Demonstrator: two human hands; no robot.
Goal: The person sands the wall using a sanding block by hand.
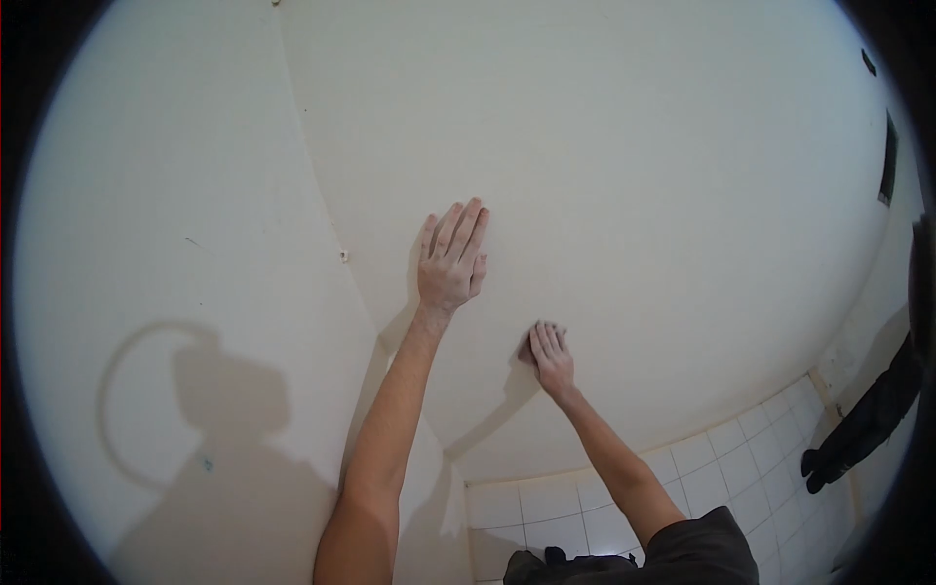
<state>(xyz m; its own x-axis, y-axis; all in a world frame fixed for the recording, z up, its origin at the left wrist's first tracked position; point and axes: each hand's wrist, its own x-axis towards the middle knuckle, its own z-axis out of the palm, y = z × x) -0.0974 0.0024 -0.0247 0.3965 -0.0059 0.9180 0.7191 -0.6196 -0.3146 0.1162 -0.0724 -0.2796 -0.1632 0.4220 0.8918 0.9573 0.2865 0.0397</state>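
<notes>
My left hand point(450, 258) lies against the pale wall point(634, 195) with its fingers stretched out, and it holds nothing. Lower and to the right, my right hand point(553, 359) presses on the same wall, its fingers together and whitish as if dusty. Under its left edge shows a small dark brown piece point(526, 349) that looks like sandpaper. Most of that piece is hidden by the fingers and palm.
A wall corner runs down left of my hands, with a small white fitting point(344, 256) on it. White floor tiles point(556, 502) lie below. At the right edge stands another person point(868, 419) in dark trousers. A dark wall opening point(888, 161) is at upper right.
</notes>
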